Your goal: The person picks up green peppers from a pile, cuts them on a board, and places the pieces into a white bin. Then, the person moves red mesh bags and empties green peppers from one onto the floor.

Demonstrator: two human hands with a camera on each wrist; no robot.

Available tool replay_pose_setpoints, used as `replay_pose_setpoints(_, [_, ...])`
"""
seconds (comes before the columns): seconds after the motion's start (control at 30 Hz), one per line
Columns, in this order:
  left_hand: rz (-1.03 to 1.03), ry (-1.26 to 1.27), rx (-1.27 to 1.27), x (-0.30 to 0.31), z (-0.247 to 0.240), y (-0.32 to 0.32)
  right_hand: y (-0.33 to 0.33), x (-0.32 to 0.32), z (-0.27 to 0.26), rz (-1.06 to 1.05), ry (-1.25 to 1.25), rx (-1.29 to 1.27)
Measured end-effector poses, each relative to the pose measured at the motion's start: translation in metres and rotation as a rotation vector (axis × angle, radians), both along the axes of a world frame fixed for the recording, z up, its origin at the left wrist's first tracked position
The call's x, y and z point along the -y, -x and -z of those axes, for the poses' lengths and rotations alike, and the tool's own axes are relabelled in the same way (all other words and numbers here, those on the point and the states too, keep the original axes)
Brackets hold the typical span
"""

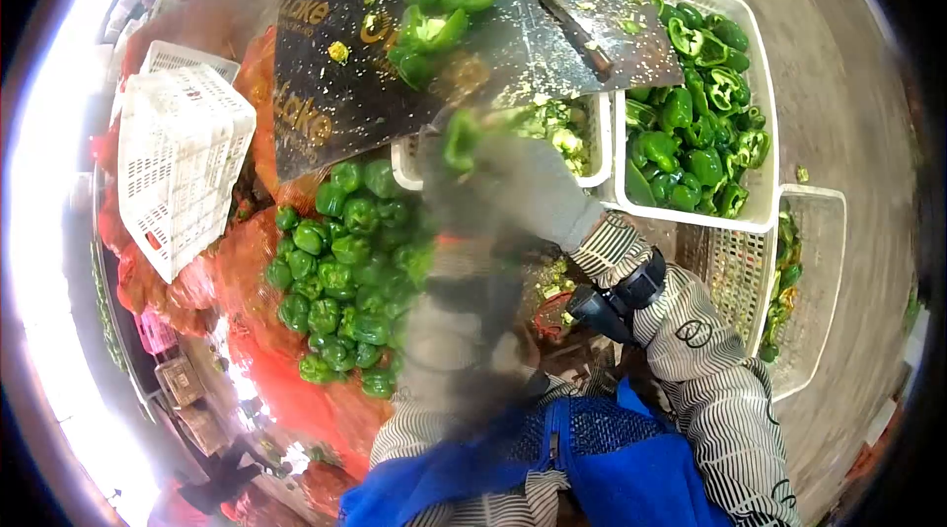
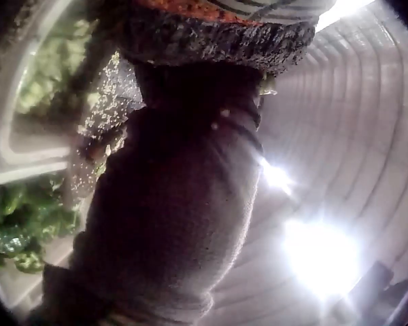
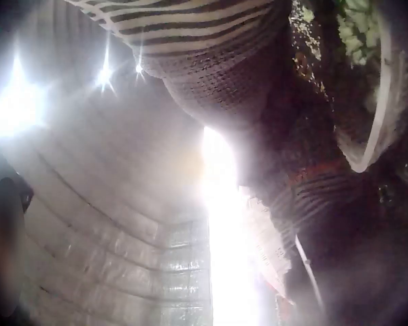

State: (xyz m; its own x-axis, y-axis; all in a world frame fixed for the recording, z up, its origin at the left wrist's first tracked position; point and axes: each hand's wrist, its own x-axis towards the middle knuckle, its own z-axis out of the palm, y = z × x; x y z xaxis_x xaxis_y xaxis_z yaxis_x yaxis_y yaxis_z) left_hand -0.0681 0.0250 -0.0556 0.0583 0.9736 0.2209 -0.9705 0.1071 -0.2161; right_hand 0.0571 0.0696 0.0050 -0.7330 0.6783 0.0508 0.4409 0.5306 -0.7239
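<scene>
- Head view shows both gloved hands meeting in front of the body: the right hand (image 1: 547, 187) in a grey glove, the left hand (image 1: 462, 194) badly blurred.
- Green pepper piece (image 1: 460, 140), also blurred, shows at the fingers where the hands come together; I cannot tell which hand grips it, nor whether either hand's fingers are curled or straight.
- Left wrist view has the back of a dark glove (image 2: 173, 197) with the fingers hidden, plus something the head view lacks — a ribbed roof (image 2: 353, 115) with a glaring light (image 2: 323, 258).
- Right wrist view likewise hides the fingers, yet catches a crate rim (image 3: 384, 95) and pale scraps (image 3: 359, 30) beside the hands.
- Just beyond the fingers runs the near edge of the dark board (image 1: 326, 64); a scrap crate (image 1: 604, 142) sits partly under it, close to the fingers' right.
- Farther right stands the large white crate (image 1: 772, 162) of cut peppers (image 1: 702, 118), its raised rim well apart from the pepper piece; grey floor (image 1: 838, 83) spreads past it.
- Left of the fingers lie whole peppers (image 1: 340, 276), near the left arm.
- Lengthwise, the pepper piece runs roughly away from the body; blur hides its stem end.
- Beyond the fingers, to the right, the knife (image 1: 575, 29) lies slantwise on the board — handle nearer the hands, tip pointing away and leftward.
</scene>
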Motion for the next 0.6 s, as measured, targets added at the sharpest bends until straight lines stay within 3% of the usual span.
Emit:
replay_pose_setpoints(0.07, [-0.444, 0.497, -0.715, 0.006, -0.001, -0.004, -0.003, -0.002, -0.002, -0.036, 0.216, -0.109])
replay_pose_setpoints(0.1, [-0.498, 0.483, -0.874, 0.006, -0.001, -0.006, -0.005, -0.003, 0.0, -0.033, 0.217, -0.11])
replay_pose_setpoints(0.13, [-0.496, 0.486, -0.875, 0.007, -0.001, -0.007, -0.007, -0.003, 0.004, -0.013, 0.3, -0.337])
replay_pose_setpoints(0.17, [-0.567, 0.494, -1.057, 0.008, -0.003, -0.006, -0.01, -0.005, 0.006, 0.004, 0.379, -0.566])
replay_pose_setpoints(0.2, [-0.643, 0.493, -1.239, 0.005, -0.007, -0.004, -0.015, -0.013, 0.001, 0.0, 0.374, -0.571])
replay_pose_setpoints(0.23, [-0.718, 0.494, -1.425, 0.005, -0.01, -0.002, -0.022, -0.02, -0.009, 0.075, 0.172, -0.336])
replay_pose_setpoints(0.27, [-0.722, 0.493, -1.433, 0.005, -0.01, 0.002, -0.027, -0.025, -0.014, 0.15, -0.028, -0.101])
replay_pose_setpoints(0.33, [-0.831, 0.579, -1.387, 0.002, -0.007, 0.004, -0.028, -0.019, 0.001, 0.248, -0.131, -0.016])
replay_pose_setpoints(0.37, [-0.619, 0.582, -0.794, 0.004, -0.017, 0.006, -0.026, -0.017, 0.012, 0.21, -0.012, -0.175])
replay_pose_setpoints(0.4, [-0.605, 0.572, -0.791, 0.003, -0.026, -0.001, -0.025, -0.016, 0.015, 0.168, 0.102, -0.334])
replay_pose_setpoints(0.43, [-0.604, 0.629, -0.907, 0.001, -0.034, -0.01, -0.022, -0.014, 0.008, 0.219, -0.178, -0.269])
replay_pose_setpoints(0.47, [-0.589, 0.68, -1.025, 0.001, -0.037, -0.019, -0.016, -0.01, -0.001, 0.192, -0.066, -0.044])
replay_pose_setpoints(0.53, [-0.659, 0.426, -0.969, 0.0, -0.015, -0.03, -0.018, -0.007, -0.005, 0.165, 0.346, 0.013])
replay_pose_setpoints(0.57, [-0.897, 0.399, -1.313, -0.001, -0.016, -0.041, -0.019, -0.009, 0.001, 0.184, 0.502, -0.214])
replay_pose_setpoints(0.6, [-1.154, 0.344, -1.65, 0.002, -0.021, -0.05, -0.022, -0.004, 0.0, 0.237, 0.398, -0.278])
